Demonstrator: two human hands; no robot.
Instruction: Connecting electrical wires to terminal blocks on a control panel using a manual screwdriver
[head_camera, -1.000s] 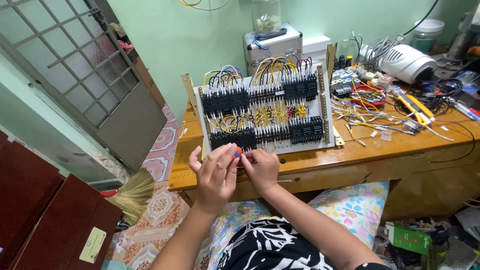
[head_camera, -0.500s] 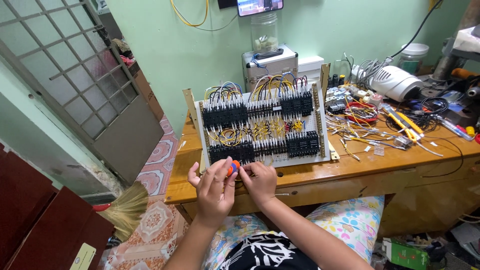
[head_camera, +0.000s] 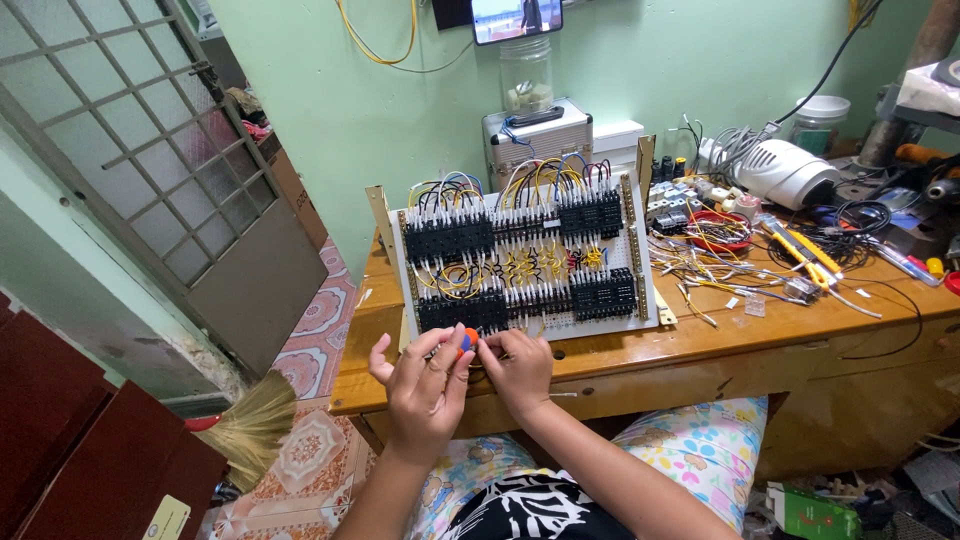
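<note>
Before the perforated wiring panel (head_camera: 525, 260), left hand (head_camera: 425, 385) and right hand (head_camera: 518, 368) pinch a small round orange-blue tool (head_camera: 467, 340).

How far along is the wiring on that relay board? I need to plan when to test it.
Most looks done: the board carries rows of black relay blocks with yellow, white and blue wires looped between them. In hand: the left hand holds an orange-handled screwdriver at the bottom-left blocks, with the right hand beside it. Loose wires on the desk suggest more may remain.
</note>
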